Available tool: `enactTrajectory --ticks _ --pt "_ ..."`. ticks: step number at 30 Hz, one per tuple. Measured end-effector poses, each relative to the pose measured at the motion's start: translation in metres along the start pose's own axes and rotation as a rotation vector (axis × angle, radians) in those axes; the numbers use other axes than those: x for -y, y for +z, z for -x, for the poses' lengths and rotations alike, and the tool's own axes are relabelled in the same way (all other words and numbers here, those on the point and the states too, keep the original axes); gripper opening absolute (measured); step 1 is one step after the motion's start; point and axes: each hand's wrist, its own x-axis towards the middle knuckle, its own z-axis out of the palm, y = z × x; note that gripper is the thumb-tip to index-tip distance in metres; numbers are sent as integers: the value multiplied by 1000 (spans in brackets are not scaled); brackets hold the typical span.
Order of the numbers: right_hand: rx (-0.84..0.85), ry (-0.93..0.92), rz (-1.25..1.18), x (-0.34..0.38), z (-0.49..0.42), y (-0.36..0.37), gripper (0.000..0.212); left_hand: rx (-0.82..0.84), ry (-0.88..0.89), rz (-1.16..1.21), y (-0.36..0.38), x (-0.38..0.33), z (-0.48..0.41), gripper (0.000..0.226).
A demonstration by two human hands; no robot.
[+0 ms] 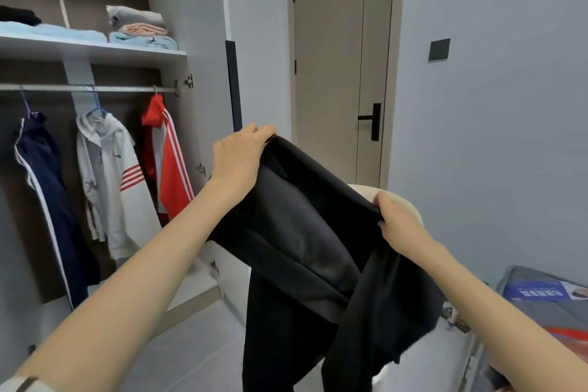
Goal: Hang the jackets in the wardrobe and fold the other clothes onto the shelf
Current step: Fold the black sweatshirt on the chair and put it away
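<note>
I hold a black garment [305, 242] stretched between both hands in the middle of the view; its lower part hangs down toward the floor. My left hand [237, 153] grips its upper left edge. My right hand [397, 219] grips its right edge. In the open wardrobe on the left, a navy jacket [47, 188], a white jacket [111, 181] and a red-and-white jacket [165, 156] hang from the rail [79, 88]. The shelf [95, 49] above carries folded clothes: a stack of grey, pink and light blue pieces [140, 27], and a black piece on light blue at the left.
The wardrobe door [206, 41] stands open between the wardrobe and a closed room door [334, 57] with a black handle. A pale round seat [404, 200] shows behind my right hand. A grey surface with a blue printed package [541, 291] lies at the lower right.
</note>
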Motion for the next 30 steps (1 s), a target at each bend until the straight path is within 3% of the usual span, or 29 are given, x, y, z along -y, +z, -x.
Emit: enactTrajectory --ticks 6,9,11,13,16,19,20,21,25,30 --pt "8 -161 -442 23 -19 -34 8 164 -279 -159 5 32 11 25" --pt "-73 -235 -577 50 -31 -45 9 367 -248 -154 6 28 22 43" --pt "-131 -252 -621 68 -40 -50 12 596 -184 45 4 12 29 63" --pt "-181 -261 -670 84 -47 -53 16 739 -184 439 4 -10 38 77" --pt "-266 -282 -728 102 -55 -58 20 620 -240 839 7 -36 45 77" --pt "-271 -228 -724 102 -57 -59 21 398 -312 1001 10 -44 39 26" --pt "-228 -185 -727 97 -56 -57 21 354 -325 1006 11 -43 37 8" --pt "-170 -133 -749 90 -53 -54 23 322 -324 1012 13 -42 36 7" --pt "110 -5 -860 57 -29 -30 32 304 -447 1123 19 -37 46 16" --pt "658 -67 -873 21 11 21 59 396 -664 1333 14 -28 48 20"
